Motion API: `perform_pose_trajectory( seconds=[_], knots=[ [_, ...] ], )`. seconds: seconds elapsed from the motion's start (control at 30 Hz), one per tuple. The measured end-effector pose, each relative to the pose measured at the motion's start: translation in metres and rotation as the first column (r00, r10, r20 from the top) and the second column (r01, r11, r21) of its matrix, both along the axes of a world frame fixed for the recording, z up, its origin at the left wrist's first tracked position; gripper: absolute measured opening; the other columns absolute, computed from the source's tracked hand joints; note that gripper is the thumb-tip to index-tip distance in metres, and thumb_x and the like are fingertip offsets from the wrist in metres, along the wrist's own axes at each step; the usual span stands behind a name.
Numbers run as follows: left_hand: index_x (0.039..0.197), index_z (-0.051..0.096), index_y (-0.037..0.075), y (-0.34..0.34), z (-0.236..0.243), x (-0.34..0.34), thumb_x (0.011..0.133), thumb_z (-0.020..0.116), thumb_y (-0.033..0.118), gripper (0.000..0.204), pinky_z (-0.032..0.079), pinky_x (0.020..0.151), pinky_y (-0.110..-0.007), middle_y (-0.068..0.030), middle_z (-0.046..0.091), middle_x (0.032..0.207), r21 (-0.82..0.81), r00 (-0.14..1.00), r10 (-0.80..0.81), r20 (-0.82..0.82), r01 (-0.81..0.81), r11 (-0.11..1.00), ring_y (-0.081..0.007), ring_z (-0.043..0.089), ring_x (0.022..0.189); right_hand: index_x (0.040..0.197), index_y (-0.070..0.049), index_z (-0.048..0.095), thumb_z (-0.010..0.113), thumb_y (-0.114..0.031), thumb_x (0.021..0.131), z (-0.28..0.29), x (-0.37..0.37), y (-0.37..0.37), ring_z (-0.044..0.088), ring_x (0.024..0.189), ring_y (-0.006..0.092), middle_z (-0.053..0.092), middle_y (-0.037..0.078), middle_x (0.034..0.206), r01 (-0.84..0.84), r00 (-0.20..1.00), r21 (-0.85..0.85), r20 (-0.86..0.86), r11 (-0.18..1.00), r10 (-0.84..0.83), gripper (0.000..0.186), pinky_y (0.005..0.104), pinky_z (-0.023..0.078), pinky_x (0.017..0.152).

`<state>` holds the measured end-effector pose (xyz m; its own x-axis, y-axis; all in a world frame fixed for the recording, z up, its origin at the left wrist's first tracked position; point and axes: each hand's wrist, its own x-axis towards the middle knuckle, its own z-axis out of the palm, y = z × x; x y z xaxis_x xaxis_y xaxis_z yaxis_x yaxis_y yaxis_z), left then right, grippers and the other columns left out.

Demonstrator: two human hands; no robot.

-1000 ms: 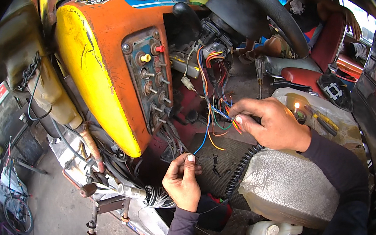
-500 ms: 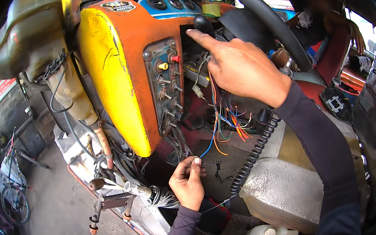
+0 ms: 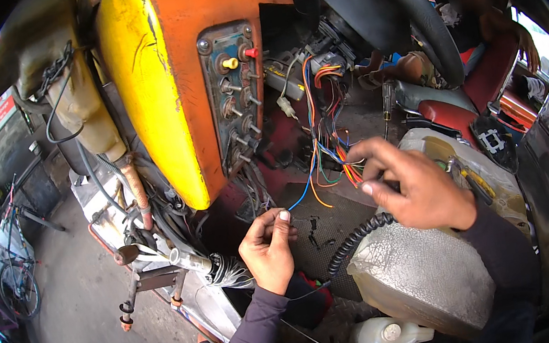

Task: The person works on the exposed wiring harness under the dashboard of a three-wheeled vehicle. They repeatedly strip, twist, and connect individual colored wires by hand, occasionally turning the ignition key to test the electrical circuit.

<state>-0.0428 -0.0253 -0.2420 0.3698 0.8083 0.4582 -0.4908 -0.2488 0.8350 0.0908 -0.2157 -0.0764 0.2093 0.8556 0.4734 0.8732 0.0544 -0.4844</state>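
Note:
My left hand (image 3: 267, 251) is closed in a pinch at the end of a blue wire (image 3: 299, 197) low in front of the console. My right hand (image 3: 410, 188) has curled fingers beside a bundle of coloured wires (image 3: 347, 169) that hangs from below the steering column; what it holds, if anything, is hidden. A black coiled cord (image 3: 354, 239) runs up behind this hand. The orange and yellow console (image 3: 141, 99) carries a panel of switches (image 3: 232, 101) above my left hand. A white connector (image 3: 285, 106) dangles near the panel.
The steering wheel (image 3: 432, 26) arches at upper right, with a seated person (image 3: 470, 27) behind it. A padded cushion (image 3: 415, 267) and a plastic jug (image 3: 380, 338) are at lower right. A bundle of cables and pipe (image 3: 197, 268) lies left; a bicycle (image 3: 14, 275) stands on the floor outside.
Half a second ago my right hand pointed up at the dashboard; it has come down to the coloured wires again, with fingers curled. My left hand stays at the blue wire's end.

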Motion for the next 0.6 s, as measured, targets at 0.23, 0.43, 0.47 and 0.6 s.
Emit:
perform_pose_trajectory(
  seconds=[0.23, 0.43, 0.47, 0.6],
  knots=[
    [0.106, 0.074, -0.005, 0.001, 0.004, -0.003, 0.103, 0.071, 0.011, 0.017, 0.058, 0.062, -0.027, -0.0059, 0.071, 0.081, 0.02, 1.0, 0.026, -0.015, -0.026, 0.999, -0.0114, 0.068, 0.067, 0.127, -0.002, 0.065, 0.064, 0.001, 0.095, -0.014, 0.003, 0.013, 0.078, 0.102, 0.0297, 0.076, 0.016, 0.11, -0.068, 0.996, -0.023, 0.055, 0.997, 0.069, 0.032, 0.0377, 0.059, 0.087],
    [0.108, 0.074, -0.005, 0.0, 0.005, -0.003, 0.1, 0.074, 0.009, 0.016, 0.056, 0.064, -0.024, -0.0033, 0.072, 0.079, 0.017, 1.0, 0.012, 0.006, -0.012, 1.0, -0.0072, 0.066, 0.067, 0.126, -0.005, 0.066, 0.066, -0.004, 0.096, -0.026, 0.01, 0.022, 0.075, 0.093, 0.0363, 0.075, 0.018, 0.105, -0.042, 0.98, 0.049, 0.199, 0.998, 0.031, 0.031, 0.0421, 0.058, 0.078],
    [0.108, 0.074, -0.005, 0.001, 0.005, -0.003, 0.1, 0.074, 0.009, 0.016, 0.056, 0.064, -0.024, -0.0033, 0.072, 0.079, 0.018, 1.0, 0.013, 0.005, -0.013, 1.0, -0.0072, 0.066, 0.067, 0.125, -0.005, 0.066, 0.066, -0.005, 0.096, -0.027, 0.011, 0.023, 0.074, 0.089, 0.0387, 0.075, 0.019, 0.1, -0.043, 0.979, 0.065, 0.201, 0.997, 0.029, 0.029, 0.0442, 0.057, 0.075],
    [0.108, 0.074, -0.004, 0.002, 0.003, -0.003, 0.1, 0.074, 0.009, 0.015, 0.056, 0.064, -0.024, -0.0039, 0.073, 0.081, 0.015, 1.0, 0.013, 0.006, -0.013, 1.0, -0.0077, 0.067, 0.068, 0.12, -0.003, 0.068, 0.067, -0.005, 0.096, -0.03, 0.013, 0.026, 0.075, 0.094, 0.0381, 0.076, 0.019, 0.104, -0.091, 0.985, 0.126, 0.161, 0.988, 0.07, 0.024, 0.0429, 0.058, 0.079]
  ],
)
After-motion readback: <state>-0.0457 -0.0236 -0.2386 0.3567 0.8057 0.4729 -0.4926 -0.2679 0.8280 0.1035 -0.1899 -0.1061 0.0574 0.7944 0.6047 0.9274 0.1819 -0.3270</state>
